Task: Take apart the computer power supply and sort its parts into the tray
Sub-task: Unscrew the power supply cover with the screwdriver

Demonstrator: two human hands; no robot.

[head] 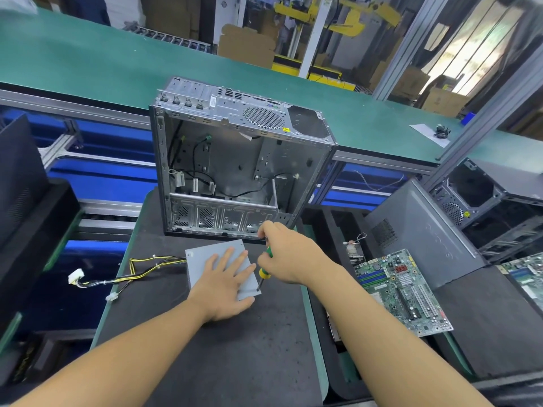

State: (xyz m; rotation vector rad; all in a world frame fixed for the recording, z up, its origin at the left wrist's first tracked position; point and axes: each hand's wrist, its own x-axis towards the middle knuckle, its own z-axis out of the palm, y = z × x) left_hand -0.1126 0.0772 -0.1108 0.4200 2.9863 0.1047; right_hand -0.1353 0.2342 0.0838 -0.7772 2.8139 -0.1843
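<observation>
Just beyond the right hand's point(289, 257) grip stood an open computer case point(235, 160), bare sheet metal with perforated vents and a few loose black wires inside; its lower front edge sat close to the knuckles. To the right of the grip, a black foam tray point(484, 333) held a green motherboard point(402, 292), and a grey side panel point(426, 239) leaned behind that. A green conveyor belt point(117, 60) ran across well beyond the case.

The power supply point(199, 259), a plain, flat-sided grey metal box, lay on a dark, faintly scuffed mat point(220, 348) directly beside the grip on its left. A bundle of yellow and black cables point(141, 273) trailed from the box's far side, away from the grip, ending in a white plastic connector point(75, 277).

The right hand's fingers were curled round a screwdriver point(264, 271) with a green and yellow handle. Its wrist was bent, and the dark shaft slanted down from the grip to the near right edge of the box. Whether the tip sat in a screw could not be told. The left hand point(224, 284) lay flat on the top of the box, fingers straight and spread, pressing it down, with its fingertips near the screwdriver handle.
</observation>
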